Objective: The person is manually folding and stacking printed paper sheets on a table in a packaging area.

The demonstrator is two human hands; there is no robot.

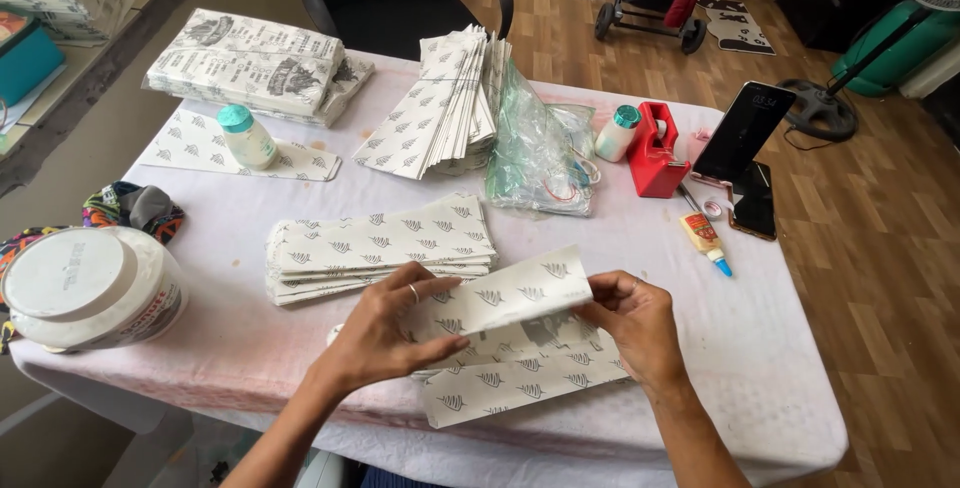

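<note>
1. Two hands on one leaf-print paper bag: left hand pinching its left part, right hand gripping its right edge, above a small bag pile at near table edge.
2. Three more bag stacks behind.
3. Two teal-capped bottles; one red tape dispenser; one glue tube; two phones; one white tub.

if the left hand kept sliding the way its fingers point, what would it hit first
The left hand points right across the white leaf-printed paper bag it holds, toward the right hand gripping the bag's other end. It would probably meet that hand's fingers first, though depth is hard to judge.
</note>
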